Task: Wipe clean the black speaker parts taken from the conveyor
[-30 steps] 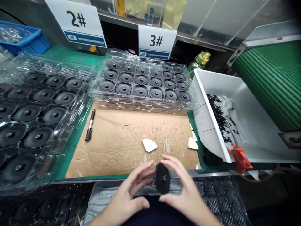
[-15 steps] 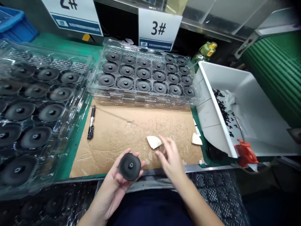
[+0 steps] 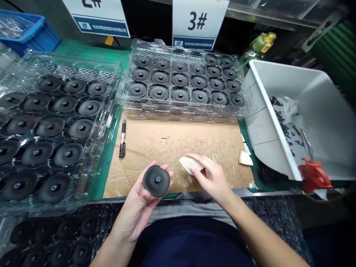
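Observation:
My left hand (image 3: 143, 202) is closed around a round black plastic disc (image 3: 155, 181) with a small raised post at its centre, dished face up. To its right, my right hand (image 3: 213, 178) pinches a cream wedge-shaped sponge (image 3: 189, 163) between thumb and fingers, just over the cardboard sheet (image 3: 144, 133). The sponge and the disc are apart. A second sponge wedge (image 3: 246, 158) lies near the right edge of the cardboard.
Clear trays (image 3: 183, 107) of similar black discs are stacked behind the cardboard; another tray (image 3: 111, 92) stands left. A pen (image 3: 122, 139) lies on the cardboard. At right, a grey bin (image 3: 311, 79) holds black scraps, with an orange-handled tool (image 3: 314, 174) at its edge.
My right hand has closed on the sponge wedge, which it was only reaching beside before. The left hand still holds the disc. The whole view has shifted somewhat.

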Available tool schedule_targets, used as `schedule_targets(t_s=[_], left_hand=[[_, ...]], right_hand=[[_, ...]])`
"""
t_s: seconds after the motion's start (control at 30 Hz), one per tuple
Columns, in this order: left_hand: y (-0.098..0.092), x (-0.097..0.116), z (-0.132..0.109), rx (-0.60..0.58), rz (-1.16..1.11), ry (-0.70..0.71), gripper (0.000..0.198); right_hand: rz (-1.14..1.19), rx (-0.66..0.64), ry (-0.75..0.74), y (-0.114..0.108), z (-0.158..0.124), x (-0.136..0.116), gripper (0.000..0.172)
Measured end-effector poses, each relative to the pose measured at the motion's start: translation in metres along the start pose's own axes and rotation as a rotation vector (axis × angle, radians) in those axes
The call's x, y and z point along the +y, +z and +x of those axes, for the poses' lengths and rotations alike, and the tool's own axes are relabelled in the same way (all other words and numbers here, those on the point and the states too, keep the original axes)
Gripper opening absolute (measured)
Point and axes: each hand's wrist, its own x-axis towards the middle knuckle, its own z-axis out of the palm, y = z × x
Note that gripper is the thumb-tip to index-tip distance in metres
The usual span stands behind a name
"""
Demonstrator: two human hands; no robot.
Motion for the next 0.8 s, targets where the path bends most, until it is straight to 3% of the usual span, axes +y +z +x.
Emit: schedule_targets(t_s=[0.1,0.17,0.23,0.3,0.4,0.47,0.6,0.7,0.8], left_hand=[[0.014,-0.006,0.001,0.040,0.077,0.026,0.068],[0.022,-0.008,0.000,0.010,0.103,0.002,0.065],[0.027,-0.010,-0.001,-0.006,0.115,-0.006,0.063],[0.029,-0.010,-0.002,-0.003,0.115,0.023,0.056],[0.033,-0.009,-0.004,-0.041,0.101,0.032,0.039],[0.035,-0.006,-0.006,-0.059,0.110,0.041,0.042],[0.038,-0.005,-0.006,0.005,0.143,0.028,0.053],[0.044,-0.008,-0.003,0.000,0.154,-0.013,0.051],[0.055,-0.006,-0.004,0.040,0.189,-0.044,0.045]], right_hand=[[0.158,0.151,-0.135,-0.010,-0.003,-0.043,0.032],[0.197,0.106,-0.286,-0.011,-0.008,-0.063,0.033],[0.195,-0.032,-0.345,-0.011,-0.009,-0.072,0.030],[0.156,-0.116,-0.346,-0.012,-0.006,-0.073,0.027],[0.069,0.035,-0.367,-0.013,-0.002,-0.071,0.030],[0.067,0.099,-0.399,-0.014,-0.006,-0.070,0.033],[0.171,0.026,-0.408,-0.017,-0.013,-0.068,0.027],[0.089,0.094,-0.358,-0.021,-0.006,-0.066,0.029],[0.096,0.125,-0.397,-0.029,-0.008,-0.062,0.032]])
